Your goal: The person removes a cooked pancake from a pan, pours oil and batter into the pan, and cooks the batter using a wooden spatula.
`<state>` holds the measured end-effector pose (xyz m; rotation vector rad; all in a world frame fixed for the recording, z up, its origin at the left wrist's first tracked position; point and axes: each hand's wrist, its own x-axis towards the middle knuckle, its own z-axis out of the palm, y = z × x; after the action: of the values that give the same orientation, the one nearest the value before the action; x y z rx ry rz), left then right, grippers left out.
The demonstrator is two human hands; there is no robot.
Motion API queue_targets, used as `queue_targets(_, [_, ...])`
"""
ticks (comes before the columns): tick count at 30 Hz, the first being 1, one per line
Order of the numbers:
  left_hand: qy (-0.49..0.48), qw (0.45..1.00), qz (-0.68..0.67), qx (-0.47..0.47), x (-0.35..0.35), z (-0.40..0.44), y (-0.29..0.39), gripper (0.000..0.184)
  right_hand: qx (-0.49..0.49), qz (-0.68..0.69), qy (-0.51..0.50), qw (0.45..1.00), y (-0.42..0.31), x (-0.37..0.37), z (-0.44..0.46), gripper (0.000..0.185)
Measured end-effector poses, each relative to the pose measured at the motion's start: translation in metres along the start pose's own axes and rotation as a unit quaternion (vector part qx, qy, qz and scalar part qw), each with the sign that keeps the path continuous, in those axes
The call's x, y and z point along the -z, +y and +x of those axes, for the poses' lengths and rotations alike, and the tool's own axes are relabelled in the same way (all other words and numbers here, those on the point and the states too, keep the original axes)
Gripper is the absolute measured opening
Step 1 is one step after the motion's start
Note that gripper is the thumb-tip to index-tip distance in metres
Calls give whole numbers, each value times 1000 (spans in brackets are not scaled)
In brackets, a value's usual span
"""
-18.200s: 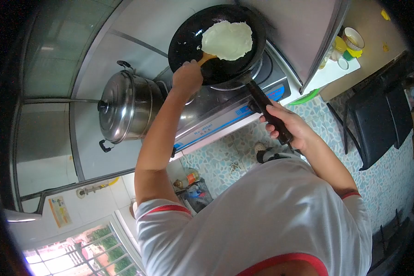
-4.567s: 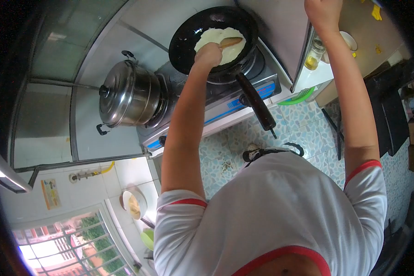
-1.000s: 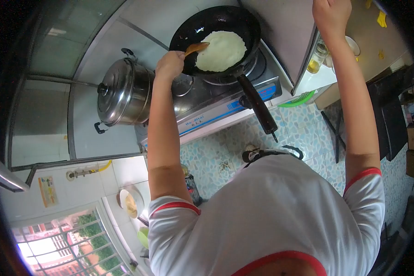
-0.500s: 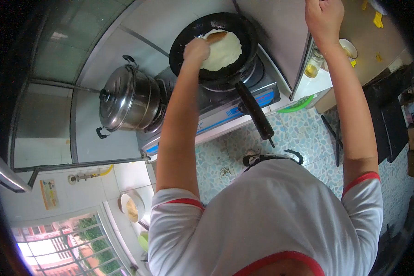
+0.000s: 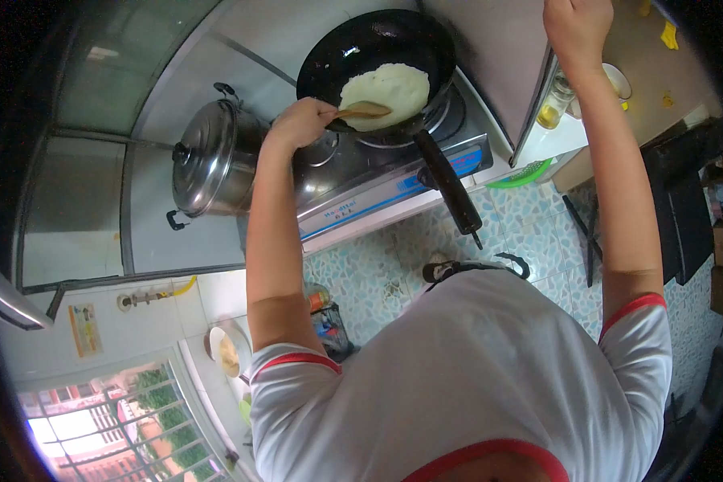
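Note:
My left hand (image 5: pixel 304 123) is closed around the handle of a wooden spatula (image 5: pixel 368 110). The spatula's blade lies over the near part of a pale, round pancake (image 5: pixel 395 87). That pancake lies in a black wok (image 5: pixel 325 71) on the gas stove (image 5: pixel 377 190), its long dark handle pointing toward me. At the top edge, my right hand (image 5: pixel 582 30) is raised and closed beside the edge of a grey upright panel (image 5: pixel 510 60). The fingertips are partly out of frame, so what they grip cannot be made out.
A lidded steel pot (image 5: pixel 213 165) stands left of the wok. Right of the panel are a glass jar (image 5: pixel 553 108) and a white bowl (image 5: pixel 616 83). A green basket (image 5: pixel 530 174) sits below the counter. Another bowl (image 5: pixel 227 352) stands near the barred window (image 5: pixel 124 422).
My left hand has moved left and toward me with the spatula, whose blade has gone from the pancake's far part to its near part. The pancake sits slightly nearer. My right hand stays raised.

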<state>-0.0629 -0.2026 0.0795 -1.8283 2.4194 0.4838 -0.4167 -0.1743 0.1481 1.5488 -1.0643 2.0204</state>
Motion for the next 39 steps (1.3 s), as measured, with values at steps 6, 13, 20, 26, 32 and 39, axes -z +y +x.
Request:
queue_targets(6, [64, 987, 54, 139, -11, 3, -17, 24, -16, 46, 1, 999, 2, -3, 1, 45])
queue_targets(13, [64, 986, 63, 141, -19, 18, -25, 26, -3, 36, -2, 999, 3, -2, 0, 46])
queue_targets(20, [82, 986, 52, 133, -15, 30, -21, 26, -16, 49, 2, 999, 1, -2, 0, 45])
queue_targets(26, [96, 992, 40, 76, -25, 83, -2, 32, -3, 29, 4, 1000, 3, -2, 0, 45])
queue_targets(32, [90, 993, 42, 63, -61, 134, 18, 29, -17, 39, -8, 999, -3, 0, 1, 48])
queue_targets(39, [34, 994, 27, -96, -16, 61, 24, 29, 8, 25, -8, 1000, 0, 0, 0, 46])
